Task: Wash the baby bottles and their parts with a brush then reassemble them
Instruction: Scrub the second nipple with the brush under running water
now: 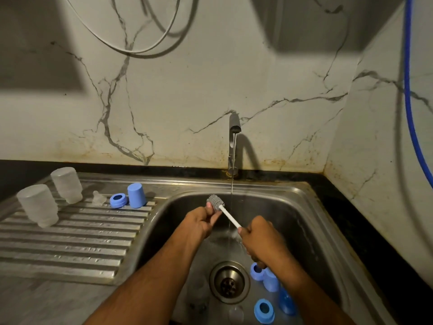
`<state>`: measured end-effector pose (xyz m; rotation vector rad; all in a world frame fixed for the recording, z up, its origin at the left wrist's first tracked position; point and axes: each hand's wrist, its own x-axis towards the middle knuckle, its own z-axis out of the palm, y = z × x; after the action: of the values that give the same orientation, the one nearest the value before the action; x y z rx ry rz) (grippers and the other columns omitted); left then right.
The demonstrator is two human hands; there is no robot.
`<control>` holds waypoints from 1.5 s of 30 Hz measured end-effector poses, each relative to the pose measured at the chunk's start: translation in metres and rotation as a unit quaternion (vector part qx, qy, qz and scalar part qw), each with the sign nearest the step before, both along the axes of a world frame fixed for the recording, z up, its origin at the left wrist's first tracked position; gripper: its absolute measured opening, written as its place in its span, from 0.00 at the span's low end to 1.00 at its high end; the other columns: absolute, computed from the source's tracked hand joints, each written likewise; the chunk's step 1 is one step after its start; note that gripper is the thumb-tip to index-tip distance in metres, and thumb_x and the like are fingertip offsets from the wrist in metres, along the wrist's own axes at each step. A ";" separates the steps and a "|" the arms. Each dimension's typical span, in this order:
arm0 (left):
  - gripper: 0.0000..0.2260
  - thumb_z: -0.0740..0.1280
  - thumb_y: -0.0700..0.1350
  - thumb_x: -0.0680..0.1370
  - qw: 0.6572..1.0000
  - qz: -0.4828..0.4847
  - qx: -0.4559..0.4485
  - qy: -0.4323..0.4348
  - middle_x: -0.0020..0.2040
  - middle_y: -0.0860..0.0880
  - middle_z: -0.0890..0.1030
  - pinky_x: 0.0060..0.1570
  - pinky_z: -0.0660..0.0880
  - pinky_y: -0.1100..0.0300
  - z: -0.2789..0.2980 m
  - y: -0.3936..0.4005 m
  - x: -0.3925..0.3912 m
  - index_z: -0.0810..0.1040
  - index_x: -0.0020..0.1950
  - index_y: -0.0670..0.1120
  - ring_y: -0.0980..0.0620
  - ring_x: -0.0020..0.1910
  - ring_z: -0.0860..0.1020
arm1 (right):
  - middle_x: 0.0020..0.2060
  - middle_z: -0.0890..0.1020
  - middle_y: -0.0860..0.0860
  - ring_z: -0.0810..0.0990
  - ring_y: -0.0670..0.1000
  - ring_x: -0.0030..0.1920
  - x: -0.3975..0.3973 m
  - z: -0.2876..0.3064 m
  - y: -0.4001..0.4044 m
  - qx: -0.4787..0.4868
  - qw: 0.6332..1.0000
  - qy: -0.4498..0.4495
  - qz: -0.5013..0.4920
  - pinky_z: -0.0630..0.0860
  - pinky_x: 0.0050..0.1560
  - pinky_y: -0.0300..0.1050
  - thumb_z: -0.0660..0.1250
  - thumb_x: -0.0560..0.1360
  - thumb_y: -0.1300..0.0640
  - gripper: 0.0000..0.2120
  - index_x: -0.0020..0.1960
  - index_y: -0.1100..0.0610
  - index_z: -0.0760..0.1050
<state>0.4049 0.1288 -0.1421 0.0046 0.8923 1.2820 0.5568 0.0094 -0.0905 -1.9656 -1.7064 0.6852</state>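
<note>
Bottle brush (222, 211) spanning both hands above the sink (311, 202). Left hand (201, 222) pinching its grey bristle head; right hand (260, 238) curled round the white handle.

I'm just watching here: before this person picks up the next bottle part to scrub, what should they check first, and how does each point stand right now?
1. Water running: ok, a thin stream falls from the tap.
2. Brush held firmly: ok, right hand grips the white handle; left hand pinches the grey brush head.
3. A free hand to lift a part: not ok, both hold the brush.
4. Unwashed parts in reach: ok, blue ring and blue caps lie in the sink.
5. Room on the drainboard: ok, bare ridges near the two upturned bottles.
6. Brush head clean: cannot tell.
</note>
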 end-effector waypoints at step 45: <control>0.10 0.58 0.24 0.78 0.972 -0.069 0.003 0.224 0.40 0.37 0.76 0.26 0.79 0.52 -0.002 -0.009 0.024 0.73 0.40 0.33 0.43 0.37 0.77 | 0.46 0.78 0.54 0.78 0.55 0.46 0.006 0.017 -0.005 -0.021 0.996 -0.090 0.002 0.75 0.44 0.47 0.63 0.82 0.47 0.12 0.51 0.56 0.75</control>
<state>0.4288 0.1202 -0.1440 0.3678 1.2498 1.1717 0.5625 0.0041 -0.0735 -2.1098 -1.8138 0.5640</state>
